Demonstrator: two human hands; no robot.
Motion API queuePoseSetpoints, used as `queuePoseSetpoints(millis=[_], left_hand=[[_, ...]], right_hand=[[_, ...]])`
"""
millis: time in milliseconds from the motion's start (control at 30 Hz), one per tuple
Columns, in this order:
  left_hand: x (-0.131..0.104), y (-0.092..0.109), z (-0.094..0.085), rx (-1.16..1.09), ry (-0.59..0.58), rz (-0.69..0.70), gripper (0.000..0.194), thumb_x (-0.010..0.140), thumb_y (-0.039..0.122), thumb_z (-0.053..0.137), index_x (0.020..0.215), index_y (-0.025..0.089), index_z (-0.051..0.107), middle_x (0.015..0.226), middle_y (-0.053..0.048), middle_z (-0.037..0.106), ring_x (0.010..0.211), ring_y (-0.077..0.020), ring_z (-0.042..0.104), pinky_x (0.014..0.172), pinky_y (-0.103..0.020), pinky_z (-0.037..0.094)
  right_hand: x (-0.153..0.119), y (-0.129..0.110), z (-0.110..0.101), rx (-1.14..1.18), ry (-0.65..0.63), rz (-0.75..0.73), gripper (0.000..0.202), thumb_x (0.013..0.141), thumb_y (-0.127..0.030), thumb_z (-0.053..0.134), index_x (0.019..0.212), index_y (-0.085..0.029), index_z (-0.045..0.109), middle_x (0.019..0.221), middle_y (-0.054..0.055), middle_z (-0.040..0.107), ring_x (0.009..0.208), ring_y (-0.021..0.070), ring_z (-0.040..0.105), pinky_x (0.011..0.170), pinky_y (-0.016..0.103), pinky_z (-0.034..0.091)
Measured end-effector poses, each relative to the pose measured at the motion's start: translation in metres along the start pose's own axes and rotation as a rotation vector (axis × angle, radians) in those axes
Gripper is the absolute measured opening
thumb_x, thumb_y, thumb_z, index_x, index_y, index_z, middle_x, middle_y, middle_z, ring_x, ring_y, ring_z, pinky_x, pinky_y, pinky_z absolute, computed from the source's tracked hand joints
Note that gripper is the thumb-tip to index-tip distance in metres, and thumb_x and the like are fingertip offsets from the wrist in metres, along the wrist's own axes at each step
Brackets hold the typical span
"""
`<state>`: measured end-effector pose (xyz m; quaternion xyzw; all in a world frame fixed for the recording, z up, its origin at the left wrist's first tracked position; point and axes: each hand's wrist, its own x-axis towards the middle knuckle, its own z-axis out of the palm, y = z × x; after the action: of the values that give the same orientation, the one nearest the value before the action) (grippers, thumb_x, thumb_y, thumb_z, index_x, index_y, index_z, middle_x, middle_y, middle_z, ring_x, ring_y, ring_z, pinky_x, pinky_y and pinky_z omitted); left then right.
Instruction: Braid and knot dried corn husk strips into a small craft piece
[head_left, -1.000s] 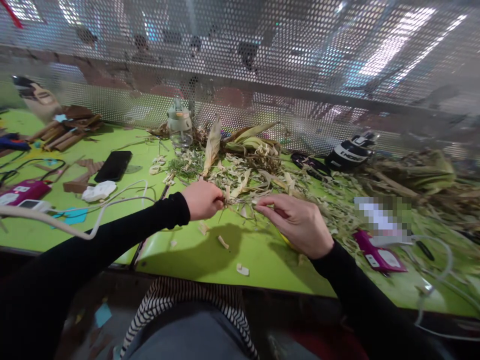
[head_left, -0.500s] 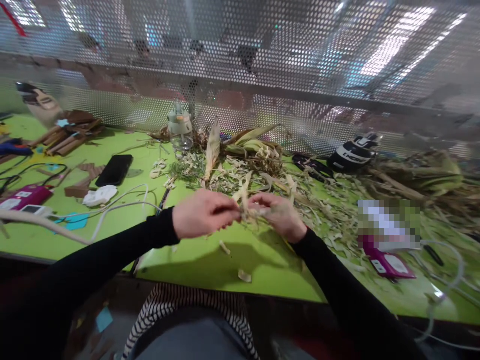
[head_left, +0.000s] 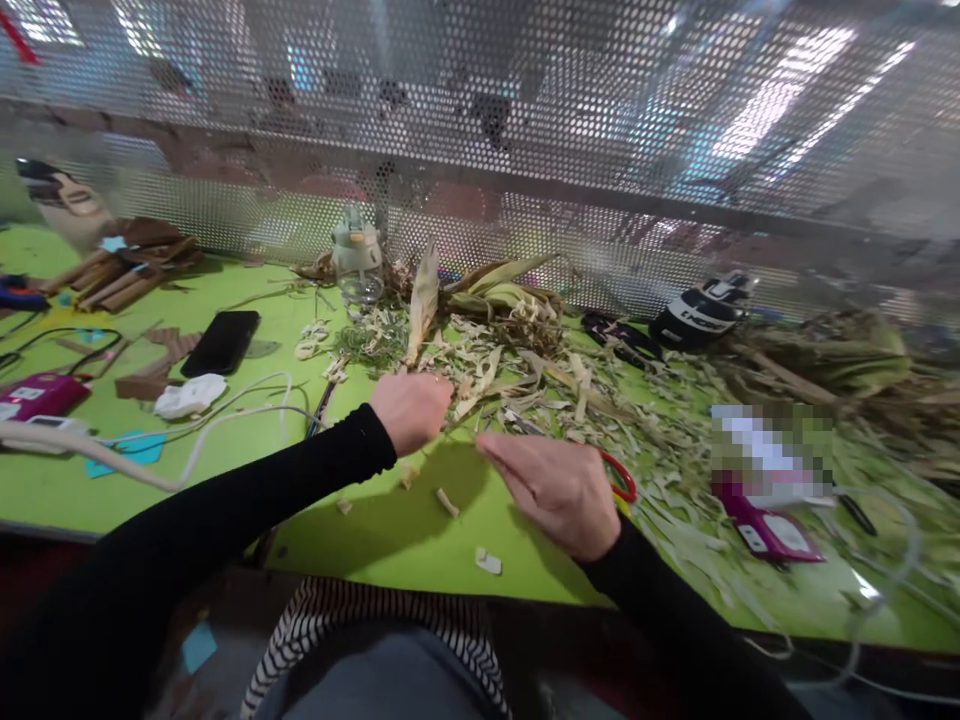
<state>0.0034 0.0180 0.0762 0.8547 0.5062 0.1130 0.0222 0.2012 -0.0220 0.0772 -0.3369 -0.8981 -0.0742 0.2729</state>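
My left hand (head_left: 412,412) is low over the table at the near edge of a spread of dried corn husk strips (head_left: 480,385). Its fingers are curled away from me, and what they hold, if anything, is hidden. To the right, my right hand (head_left: 562,490) has its fingers stretched out flat and close together, pointing left towards the husk scraps. Scissors with red and yellow handles (head_left: 624,478) lie partly under it, their blades (head_left: 521,422) showing beyond its knuckles. Small pale husk bits (head_left: 448,502) lie between the hands and the table's front edge.
A pale, pointed husk piece (head_left: 424,300) stands near a clear bottle (head_left: 358,262). Behind is a perforated metal screen (head_left: 450,170). Left lie a phone (head_left: 221,342) and white cables (head_left: 202,440); right, a dark bottle (head_left: 697,315), a magenta device (head_left: 780,535) and heaped dry leaves (head_left: 847,360).
My hands have moved apart from their pinch on a pale husk piece. The left has curled over near the scraps; the right has flattened and come lower and nearer. The scissor handles now show.
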Motion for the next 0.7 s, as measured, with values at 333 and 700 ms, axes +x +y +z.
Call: queuePoseSetpoints(millis=[333, 700], left_hand=[[-0.025, 0.018, -0.025, -0.134, -0.047, 0.461, 0.025, 0.086, 0.02, 0.043, 0.089, 0.014, 0.067, 0.075, -0.008, 0.068, 0.064, -0.0165, 0.06, 0.053, -0.026, 0.043], [-0.01, -0.032, -0.033, -0.551, 0.114, -0.031, 0.031, 0.085, 0.035, 0.046, 0.091, 0.013, 0.068, 0.076, -0.004, 0.069, 0.065, -0.0127, 0.059, 0.062, -0.023, 0.044]], right_hand=[[0.009, 0.049, 0.008, 0.486, -0.065, 0.411, 0.025, 0.086, -0.037, 0.055, 0.081, -0.02, 0.072, 0.084, 0.004, 0.074, 0.075, 0.0184, 0.069, 0.068, 0.028, 0.052], [-0.016, 0.035, 0.022, 0.791, -0.069, 0.652, 0.025, 0.081, -0.041, 0.061, 0.075, -0.016, 0.065, 0.063, -0.001, 0.056, 0.052, 0.0094, 0.045, 0.047, 0.022, 0.037]])
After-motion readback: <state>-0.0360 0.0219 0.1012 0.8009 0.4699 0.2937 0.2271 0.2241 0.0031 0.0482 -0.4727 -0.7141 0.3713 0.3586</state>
